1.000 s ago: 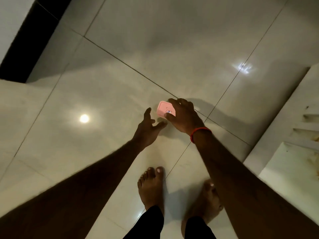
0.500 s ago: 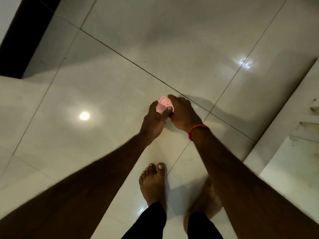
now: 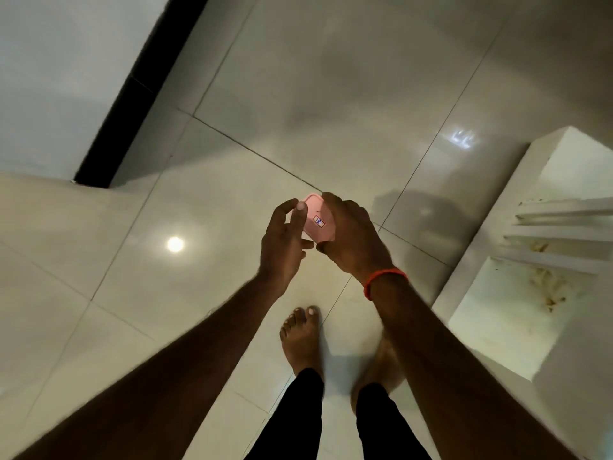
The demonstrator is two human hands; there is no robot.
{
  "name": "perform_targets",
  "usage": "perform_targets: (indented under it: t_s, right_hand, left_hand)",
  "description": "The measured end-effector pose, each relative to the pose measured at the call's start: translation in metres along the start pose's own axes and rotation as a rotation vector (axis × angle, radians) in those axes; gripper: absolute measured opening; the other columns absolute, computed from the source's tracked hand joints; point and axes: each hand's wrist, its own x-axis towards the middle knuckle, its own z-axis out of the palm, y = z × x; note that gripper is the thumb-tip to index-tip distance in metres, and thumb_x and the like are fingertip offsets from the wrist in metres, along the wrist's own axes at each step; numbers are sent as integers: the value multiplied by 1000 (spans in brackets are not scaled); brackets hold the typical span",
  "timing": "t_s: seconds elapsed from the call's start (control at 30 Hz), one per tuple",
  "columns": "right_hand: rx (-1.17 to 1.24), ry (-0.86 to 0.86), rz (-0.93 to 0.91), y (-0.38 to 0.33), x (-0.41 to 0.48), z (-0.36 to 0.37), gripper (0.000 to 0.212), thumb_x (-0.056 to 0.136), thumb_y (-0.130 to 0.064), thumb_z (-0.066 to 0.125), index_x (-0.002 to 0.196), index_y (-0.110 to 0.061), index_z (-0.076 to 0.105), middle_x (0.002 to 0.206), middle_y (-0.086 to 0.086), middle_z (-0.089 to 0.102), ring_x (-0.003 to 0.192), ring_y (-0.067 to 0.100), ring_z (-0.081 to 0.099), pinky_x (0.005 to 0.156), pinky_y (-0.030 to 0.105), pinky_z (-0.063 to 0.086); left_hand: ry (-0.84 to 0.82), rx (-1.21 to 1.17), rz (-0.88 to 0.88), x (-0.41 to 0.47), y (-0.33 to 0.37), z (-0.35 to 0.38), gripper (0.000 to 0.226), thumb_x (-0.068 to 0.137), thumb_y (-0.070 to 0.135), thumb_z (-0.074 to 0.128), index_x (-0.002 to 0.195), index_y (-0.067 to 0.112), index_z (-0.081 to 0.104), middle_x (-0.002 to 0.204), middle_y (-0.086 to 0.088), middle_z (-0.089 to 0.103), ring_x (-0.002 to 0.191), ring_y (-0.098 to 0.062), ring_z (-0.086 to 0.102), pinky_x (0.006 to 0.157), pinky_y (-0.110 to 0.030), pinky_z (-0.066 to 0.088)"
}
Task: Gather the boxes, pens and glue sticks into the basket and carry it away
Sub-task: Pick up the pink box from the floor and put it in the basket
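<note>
Pink box (image 3: 316,221): held up between both hands, over the tiled floor (image 3: 331,78).
Right hand (image 3: 353,242): curled round the box's right edge, gripping it.
Left hand (image 3: 282,240): a second ago I saw it spread and apart; now it has closed in, one fingertip (image 3: 301,207) on the box's left side, the others wrapped behind.
Basket: not in view near either hand.
Meaning: I judge this box secured two-handed, not yet in the basket.

Standing with bare feet (image 3: 303,340) on the glossy tiled floor (image 3: 331,78) below the left hand (image 3: 282,240); meeting white steps (image 3: 530,320) beyond the right hand (image 3: 351,240).
</note>
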Motion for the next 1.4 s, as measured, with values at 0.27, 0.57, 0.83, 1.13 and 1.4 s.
perform_targets:
  t_s: [0.27, 0.57, 0.83, 1.13, 1.4]
  right_hand:
    - [-12, 53, -28, -61, -60, -80, 83, 76, -24, 85, 143, -21, 36, 130, 7, 52, 124, 26, 45, 94, 38, 56]
    - [-60, 202, -19, -99, -140, -161, 91, 76, -31, 84, 148, -20, 29, 135, 7, 48, 127, 25, 41, 96, 38, 52]
    - [-25, 364, 48, -92, -202, -216, 89, 78, -33, 82, 148, -22, 28, 133, 5, 50, 124, 24, 42, 90, 37, 53]
    - [57, 555, 142, -39, -250, -266, 86, 77, -35, 77, 148, -20, 30, 127, 7, 52, 118, 25, 45, 85, 39, 56]
    - [121, 701, 287, 34, -313, -302, 86, 81, -38, 74, 151, -15, 29, 127, 7, 52, 116, 24, 42, 87, 35, 48]
  left_hand:
    - [10, -57, 74, -76, 52, -11, 51, 100, 59, 37, 129, 22, 55, 114, -7, 69, 94, -26, 71, 62, -22, 55]
    - [-39, -74, 194, -157, 113, -6, 45, 102, 56, 40, 121, 20, 59, 109, -8, 70, 96, -26, 70, 78, -41, 58]
    - [-108, -24, 314, -209, 147, 31, 47, 101, 55, 41, 128, 21, 59, 114, -8, 71, 101, -23, 70, 87, -50, 60]
    - [-263, 31, 436, -251, 174, 113, 36, 107, 40, 37, 126, 21, 60, 114, -12, 68, 96, -25, 70, 60, -22, 57]
    - [-456, 195, 539, -292, 171, 202, 31, 94, 59, 39, 114, 48, 61, 109, 5, 72, 92, -15, 72, 78, -48, 60]
